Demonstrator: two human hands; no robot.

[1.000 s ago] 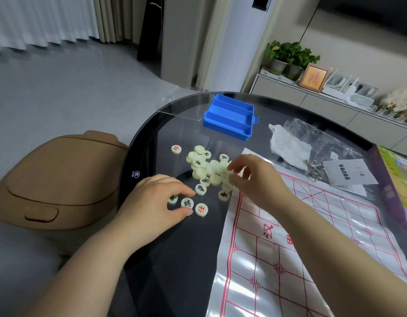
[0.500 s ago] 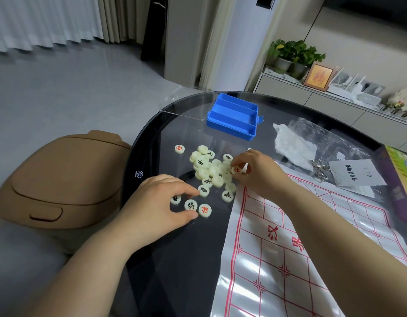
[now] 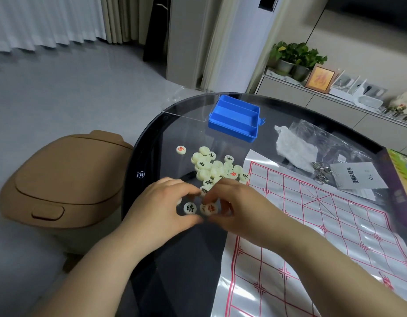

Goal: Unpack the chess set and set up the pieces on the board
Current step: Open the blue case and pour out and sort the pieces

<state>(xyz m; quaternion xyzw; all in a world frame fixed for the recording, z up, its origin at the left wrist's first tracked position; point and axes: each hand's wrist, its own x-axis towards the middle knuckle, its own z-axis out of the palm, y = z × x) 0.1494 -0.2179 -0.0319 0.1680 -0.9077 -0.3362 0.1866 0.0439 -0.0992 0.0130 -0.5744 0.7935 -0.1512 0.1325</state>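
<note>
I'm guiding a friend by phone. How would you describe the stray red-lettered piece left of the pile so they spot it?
On the round glass table, find the blue tray; nearer the person lies a heap of cream chess pieces. The stray piece sits alone left of that heap, touching none, face up with a red character.

— How did the pieces (image 3: 217,168) lie?
— Pale round discs, heaped on the dark surface (image 3: 175,271), just left of the board (image 3: 335,213).
— And the board?
— A glossy red-gridded sheet, spread flat.
</note>
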